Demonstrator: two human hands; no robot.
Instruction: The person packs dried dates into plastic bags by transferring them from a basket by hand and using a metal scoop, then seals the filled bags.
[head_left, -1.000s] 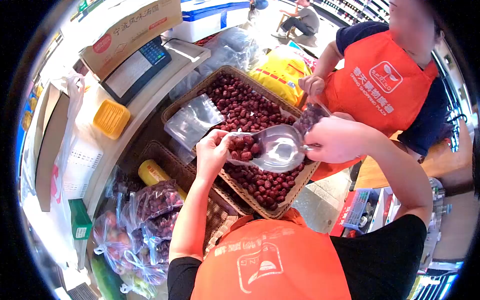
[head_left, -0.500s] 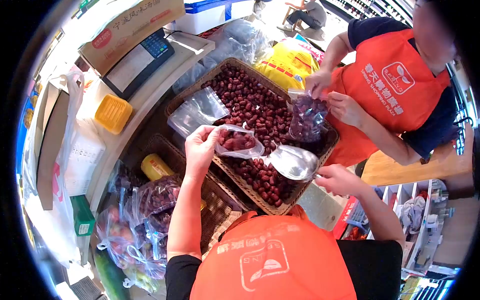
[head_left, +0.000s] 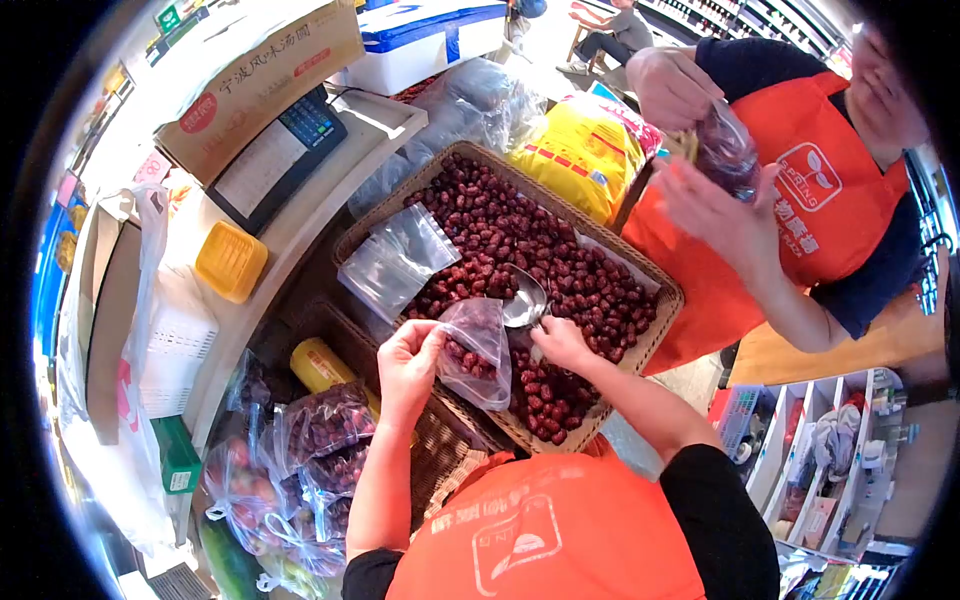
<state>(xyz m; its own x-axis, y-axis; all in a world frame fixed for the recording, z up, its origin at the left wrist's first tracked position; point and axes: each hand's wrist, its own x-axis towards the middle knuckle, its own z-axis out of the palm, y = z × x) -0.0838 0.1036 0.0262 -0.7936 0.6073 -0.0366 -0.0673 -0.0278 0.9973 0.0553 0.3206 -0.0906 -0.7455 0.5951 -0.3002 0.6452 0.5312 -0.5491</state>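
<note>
A wicker basket (head_left: 664, 290) full of dark red dried jujubes (head_left: 590, 285) lies before me. My left hand (head_left: 408, 362) pinches the edge of a clear plastic bag (head_left: 478, 345), which hangs over the basket's near left part with some jujubes inside. My right hand (head_left: 563, 343) is closed on the handle of a metal scoop (head_left: 526, 300), whose bowl rests among the jujubes just right of the bag. On the jujubes' left side lies a stack of flat clear bags (head_left: 400, 258).
Across the basket, a co-worker in an orange apron (head_left: 800, 170) handles a filled bag (head_left: 727, 150). Left are a counter with a scale (head_left: 275, 160) and a yellow tray (head_left: 230, 260). Filled bags (head_left: 330, 425) sit below, near a yellow roll (head_left: 322, 365). A yellow sack (head_left: 575, 150) stands behind.
My right hand has moved the scoop left and away from me, from the bag's mouth into the jujubes. The bag now hangs lower. The co-worker has lifted their bag away from the basket.
</note>
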